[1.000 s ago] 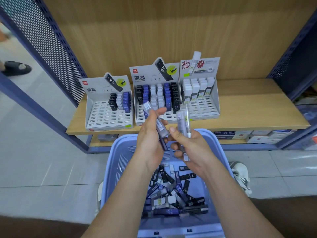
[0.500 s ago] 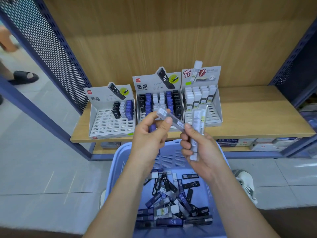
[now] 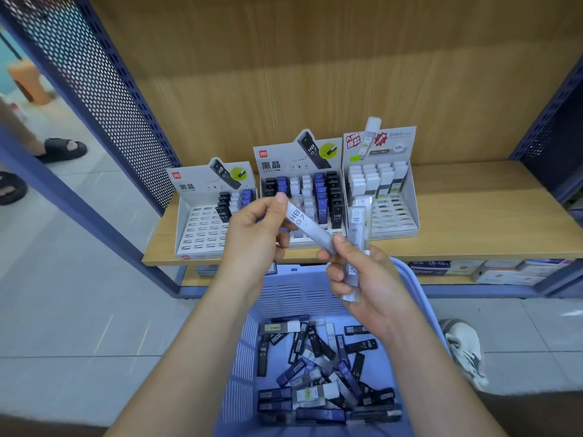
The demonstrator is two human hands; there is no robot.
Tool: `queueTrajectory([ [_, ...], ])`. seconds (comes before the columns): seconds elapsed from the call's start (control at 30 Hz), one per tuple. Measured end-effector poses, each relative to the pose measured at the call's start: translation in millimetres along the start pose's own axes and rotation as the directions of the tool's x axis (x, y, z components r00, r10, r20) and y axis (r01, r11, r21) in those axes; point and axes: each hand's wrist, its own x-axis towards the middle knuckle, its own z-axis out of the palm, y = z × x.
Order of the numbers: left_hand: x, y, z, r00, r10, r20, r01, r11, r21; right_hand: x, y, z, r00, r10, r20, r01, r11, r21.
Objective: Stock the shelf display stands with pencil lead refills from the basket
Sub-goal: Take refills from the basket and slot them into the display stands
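Observation:
My left hand (image 3: pixel 255 238) pinches the top end of a white HB 0.7 lead refill (image 3: pixel 307 227); its lower end touches the fingertips of my right hand (image 3: pixel 366 282). My right hand also grips several clear-white refills (image 3: pixel 356 234) upright. Both hands hover above the lilac basket (image 3: pixel 249 342), which holds several black, blue and white refills (image 3: pixel 321 370). On the wooden shelf (image 3: pixel 473 216) stand three display stands: the left stand (image 3: pixel 202 228) mostly bare, the middle stand (image 3: pixel 303 190) well filled, the right stand (image 3: pixel 391 197) filled at the back.
Blue perforated metal panels (image 3: pixel 104 99) flank the shelf at left and right. Boxes (image 3: pixel 504 269) lie on the lower shelf. A person's sandalled feet (image 3: pixel 63 149) stand on the tiled floor at far left. A white shoe (image 3: pixel 463 351) is beside the basket at right.
Both hands have risen toward the shelf. The white refill has turned from my left hand's grip to lie slanted between both hands. The view moved closer to the stands.

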Motion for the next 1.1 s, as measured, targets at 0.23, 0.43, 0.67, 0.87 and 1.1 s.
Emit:
queueTrajectory([
  [0.23, -1.3, 7.2, 10.6, 0.980, -0.116, -0.163, 0.060, 0.948, -0.313, -0.6, 17.7, 24.6, 0.998, 0.056, 0.041, -0.058, 0.997, 0.044],
  [0.43, -8.0, 2.2, 20.7, 0.964, -0.136, -0.227, 0.057, 0.944, -0.326, 1.6, 30.5, 39.3, 0.999, -0.012, 0.039, 0.017, 0.992, -0.127],
  [0.67, 3.2, 4.8, 0.3, 0.967, -0.105, -0.230, 0.032, 0.953, -0.300, 1.6, 26.7, 33.0, 0.996, 0.084, 0.029, -0.080, 0.989, -0.127],
  [0.87, 26.5, 18.6, -40.7, 0.980, 0.071, -0.187, -0.079, 0.996, -0.037, 7.0, 5.2, 26.6, 0.994, 0.101, -0.049, -0.092, 0.982, 0.163],
  [1.1, 48.5, 20.8, -47.2, 0.994, 0.063, -0.085, -0.052, 0.991, 0.127, 29.6, -13.0, 48.5, 1.000, -0.003, -0.018, 0.002, 0.999, -0.046],
])
